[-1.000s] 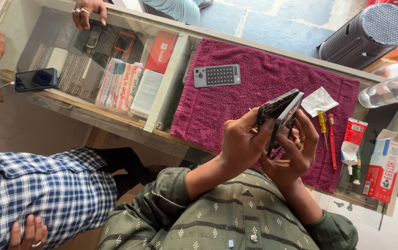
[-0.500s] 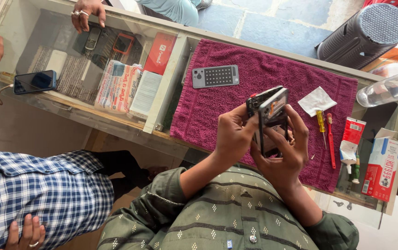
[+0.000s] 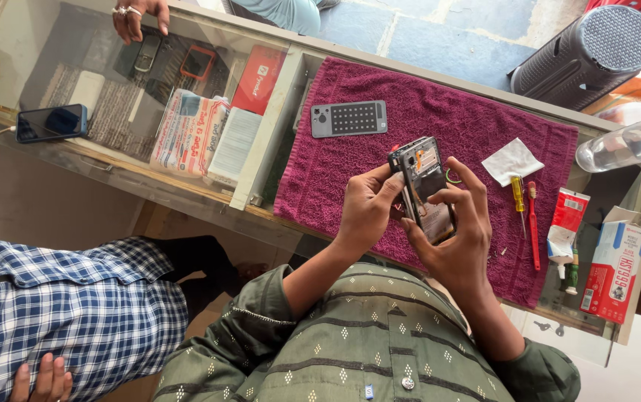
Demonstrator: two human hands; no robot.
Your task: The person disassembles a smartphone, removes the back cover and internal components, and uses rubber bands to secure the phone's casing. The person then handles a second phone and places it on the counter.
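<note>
Over the maroon towel (image 3: 439, 126), both hands grip an opened phone (image 3: 424, 186) with its back off, innards facing up. Left hand (image 3: 365, 208) curls round the phone's left edge, thumb pressing near the top corner; right hand (image 3: 458, 231) clamps the lower right side, fingers wrapped over the edge — its palm hides the phone's bottom end. Inner parts are too small to make out beyond an orange bit near the top.

Back cover (image 3: 348, 118) lies flat on the towel, well apart from the hands, toward the far edge. Right of the hands: white cloth (image 3: 512, 161), crumpled, then a yellow screwdriver (image 3: 518, 199) and a red tool (image 3: 533, 223) side by side. Off the towel's right edge — a squeezed tube (image 3: 566, 223) and a red-white box (image 3: 617, 260), both on the glass counter (image 3: 112, 160). Clear bottle (image 3: 629, 143) is cut off at the frame's right. Dark mesh bin (image 3: 588, 46) sits beyond the counter.

Far left: dark phone (image 3: 51, 122) on the glass, cable end hidden. Another person in a checked shirt (image 3: 59, 313) is cut off at left; a third person's ringed hand (image 3: 138, 15) rests on the counter's far edge.
</note>
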